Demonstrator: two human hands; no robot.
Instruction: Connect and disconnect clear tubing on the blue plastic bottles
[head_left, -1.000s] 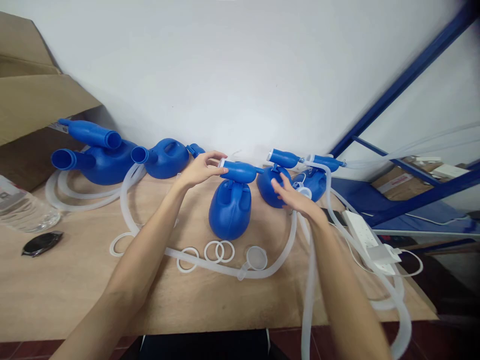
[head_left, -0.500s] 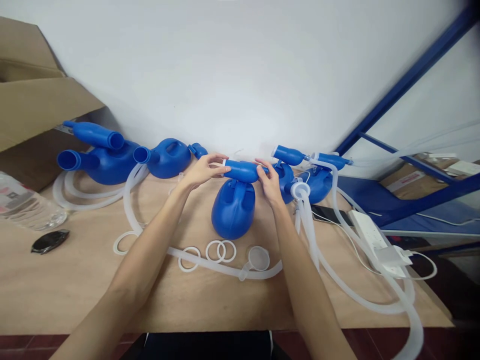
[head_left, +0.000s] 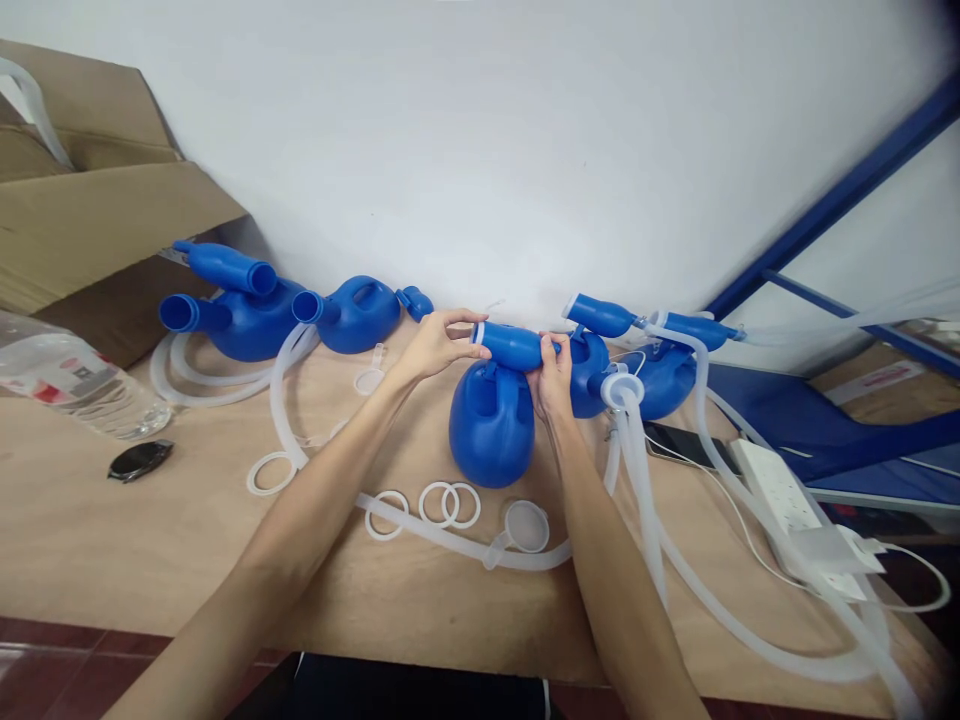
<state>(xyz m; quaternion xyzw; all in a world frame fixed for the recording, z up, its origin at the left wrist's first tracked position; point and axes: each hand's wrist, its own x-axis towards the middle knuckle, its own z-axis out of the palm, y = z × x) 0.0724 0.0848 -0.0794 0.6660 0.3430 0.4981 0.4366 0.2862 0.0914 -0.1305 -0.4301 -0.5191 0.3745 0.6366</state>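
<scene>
Two bare hands up at the back of a light wooden table (head_left: 150, 560), close to a white wall (head_left: 480, 150). Left hand (head_left: 439, 345) curled, thumb and fingertips pinching the white-rimmed end of the round blue plastic neck (head_left: 510, 346). Right hand (head_left: 553, 380) wrapped tight around the other end of that same neck. Neck lying sideways on top of a fat blue plastic bottle with a handle (head_left: 491, 425), standing in the middle of the table, between the two arms.

Just right of it, two more blue plastic bottles (head_left: 660, 380), with soft clear tubes (head_left: 675, 590) looping off them down the table's right side. Near the table's front, a long clear tube (head_left: 450, 540) with thin white rings (head_left: 450, 503) and a small clear round cap (head_left: 525, 525) beside it. Far left, by the wall, another bunch of blue bottles with open spouts (head_left: 247, 310). Left again, a brown cardboard box (head_left: 90, 230), a clear water bottle lying down (head_left: 75, 385) and a small black watch (head_left: 139, 460). At the right edge, a white power strip (head_left: 780, 500) and a black phone (head_left: 682, 447).
</scene>
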